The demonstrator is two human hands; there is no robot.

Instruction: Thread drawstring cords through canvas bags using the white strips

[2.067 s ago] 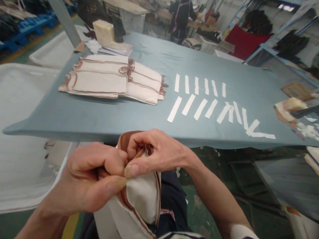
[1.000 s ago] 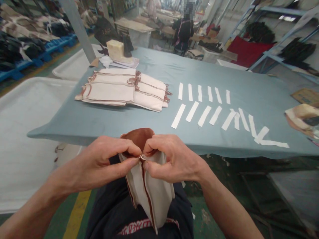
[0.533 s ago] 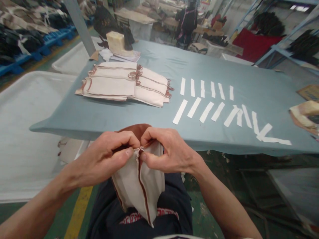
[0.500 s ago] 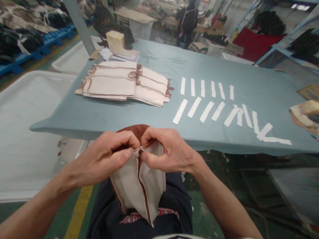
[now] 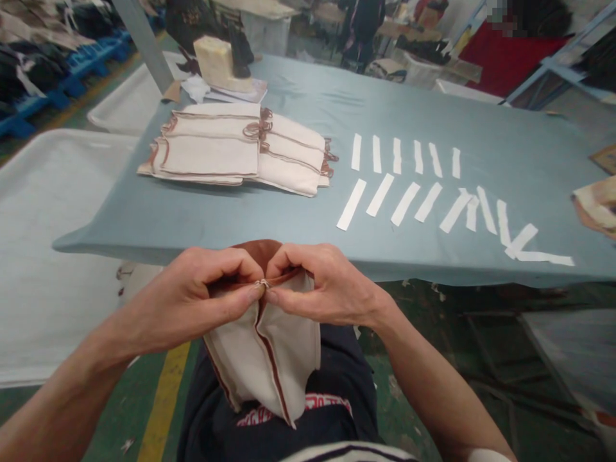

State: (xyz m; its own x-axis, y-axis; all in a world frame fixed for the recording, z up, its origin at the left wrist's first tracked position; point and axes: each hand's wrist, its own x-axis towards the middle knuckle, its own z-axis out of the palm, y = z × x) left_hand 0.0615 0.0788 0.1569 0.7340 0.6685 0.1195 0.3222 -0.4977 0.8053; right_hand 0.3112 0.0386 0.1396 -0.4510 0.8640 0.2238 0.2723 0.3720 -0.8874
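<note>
A cream fabric bag [image 5: 283, 346] with brown trim hangs over my lap, its top rim near the table edge. My left hand [image 5: 216, 285] pinches that rim between thumb and fingers on the left of a brown-edged seam. From the other side my right hand [image 5: 312, 282] pinches the same rim, the two thumbs almost meeting at the seam. Brown lining shows behind the fingers. Whatever small piece may lie between the fingertips is hidden. On the table beyond, a stack of similar cream bags [image 5: 206, 151] with brown cords lies flat.
White strips [image 5: 351, 204] lie in rows on the blue-covered table [image 5: 308, 234]. A yellowish foam block [image 5: 214, 61] stands behind the bags. White bins [image 5: 58, 212] are at the left, and a person [image 5: 360, 29] is in the background. At the right edge lies a tan roll [image 5: 597, 202].
The view has tilted slightly downward. Both thumbs have drawn closer together at the seam on the bag's rim, and the hands keep their pinch.
</note>
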